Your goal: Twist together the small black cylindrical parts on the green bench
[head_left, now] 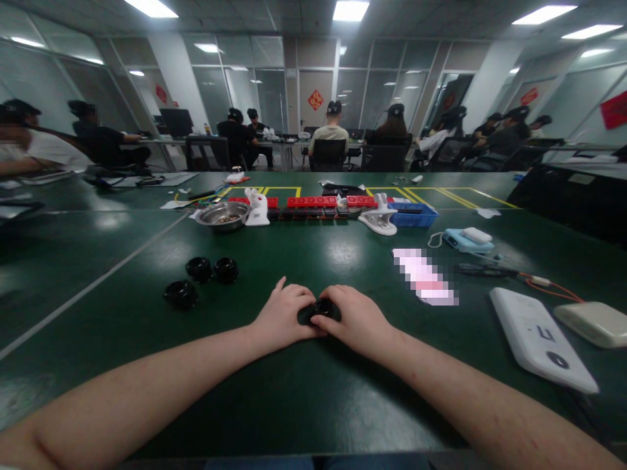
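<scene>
Between my hands, low over the near middle of the green table (235,391), is a glossy black round part (324,308) with a hollow centre. My left hand (287,313) closes on its left side, little finger sticking out. From the right, my right hand (355,320) grips it with thumb in front and fingers behind. Much of the part is hidden by my fingers. Three similar black round parts stand to the left: one nearer me (180,294), another behind it (198,268), and a third beside that (226,269).
Further back are a metal bowl (208,215) with small pieces, a white clip stand (257,210), red and black strips (313,202) and a blue tray (416,217). At right lie a blurred pink phone-like item (425,277), a white power bank (539,336) and cables. Several people sit beyond.
</scene>
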The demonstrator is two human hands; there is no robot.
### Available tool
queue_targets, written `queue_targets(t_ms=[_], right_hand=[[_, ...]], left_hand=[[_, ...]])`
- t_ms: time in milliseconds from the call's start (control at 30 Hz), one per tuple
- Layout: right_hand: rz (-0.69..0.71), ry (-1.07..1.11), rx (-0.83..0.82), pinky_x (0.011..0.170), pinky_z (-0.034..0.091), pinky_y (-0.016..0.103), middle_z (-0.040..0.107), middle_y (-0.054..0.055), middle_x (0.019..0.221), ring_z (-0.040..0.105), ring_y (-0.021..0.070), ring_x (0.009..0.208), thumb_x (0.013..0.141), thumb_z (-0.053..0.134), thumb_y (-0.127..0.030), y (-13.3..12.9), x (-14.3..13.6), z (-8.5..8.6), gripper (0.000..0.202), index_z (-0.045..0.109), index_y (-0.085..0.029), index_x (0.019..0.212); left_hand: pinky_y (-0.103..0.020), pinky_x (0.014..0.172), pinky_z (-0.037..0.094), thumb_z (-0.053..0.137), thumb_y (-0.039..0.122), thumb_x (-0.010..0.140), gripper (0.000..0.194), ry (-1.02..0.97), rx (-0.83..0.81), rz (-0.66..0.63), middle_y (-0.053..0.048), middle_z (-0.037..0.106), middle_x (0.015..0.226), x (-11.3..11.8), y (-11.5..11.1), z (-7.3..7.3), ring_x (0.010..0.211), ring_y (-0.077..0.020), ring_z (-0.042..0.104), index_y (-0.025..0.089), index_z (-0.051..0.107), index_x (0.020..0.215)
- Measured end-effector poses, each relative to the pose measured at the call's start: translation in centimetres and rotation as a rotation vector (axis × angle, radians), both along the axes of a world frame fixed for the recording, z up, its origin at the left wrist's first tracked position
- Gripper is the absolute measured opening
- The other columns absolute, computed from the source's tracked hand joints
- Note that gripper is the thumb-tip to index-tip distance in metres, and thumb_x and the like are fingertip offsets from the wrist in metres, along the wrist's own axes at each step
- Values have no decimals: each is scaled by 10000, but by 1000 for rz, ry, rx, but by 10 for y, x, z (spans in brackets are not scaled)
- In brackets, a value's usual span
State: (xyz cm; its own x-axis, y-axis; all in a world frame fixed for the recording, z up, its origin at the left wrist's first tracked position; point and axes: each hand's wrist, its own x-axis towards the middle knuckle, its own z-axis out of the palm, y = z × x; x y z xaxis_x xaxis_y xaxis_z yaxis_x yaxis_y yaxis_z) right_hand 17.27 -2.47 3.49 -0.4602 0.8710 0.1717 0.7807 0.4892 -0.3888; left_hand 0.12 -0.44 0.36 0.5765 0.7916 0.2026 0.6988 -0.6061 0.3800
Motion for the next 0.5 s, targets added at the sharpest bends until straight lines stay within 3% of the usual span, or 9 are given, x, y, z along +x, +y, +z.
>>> queue_targets(t_ms=[100,200,267,400,500], right_hand=[[64,25,12,726,416,312,592,60,879,530,191,846,755,532,-275,-1,1,0,197,542,-173,923],[125,76,48,826,387,331,560,70,1018,492,193,953,732,514,-168,-1,2,0,305,502,-170,1037],[103,129,70,853,378,343,527,85,1079,469,202,992,725,538,-203,-1,2,0,375,462,-157,1090],[59,161,53,790,410,357,561,74,958,500,210,906,709,591,-318,0,2,-1,336,508,-161,994],[110,173,1,788,419,347,579,55,941,520,192,890,721,553,-193,0,2,0,286,507,-182,1003]], left_hand=[[-546,996,130,607,444,649,326,2,21,2,-13,571,931,0,0,0,945,-216,500,212,590,878],[-556,991,131,597,414,666,304,-1,1,-17,-21,563,967,-1,1,-1,972,-219,489,209,584,890],[-567,987,129,593,412,670,302,1,-24,-29,-25,557,988,-1,2,0,987,-227,483,212,583,897],[-569,985,138,596,415,668,325,-1,-52,-41,-35,536,1031,-1,3,0,1014,-238,469,217,580,925],[-570,985,137,598,411,664,357,-3,-48,-42,-42,522,1063,-2,4,-2,1041,-245,452,224,572,967]])
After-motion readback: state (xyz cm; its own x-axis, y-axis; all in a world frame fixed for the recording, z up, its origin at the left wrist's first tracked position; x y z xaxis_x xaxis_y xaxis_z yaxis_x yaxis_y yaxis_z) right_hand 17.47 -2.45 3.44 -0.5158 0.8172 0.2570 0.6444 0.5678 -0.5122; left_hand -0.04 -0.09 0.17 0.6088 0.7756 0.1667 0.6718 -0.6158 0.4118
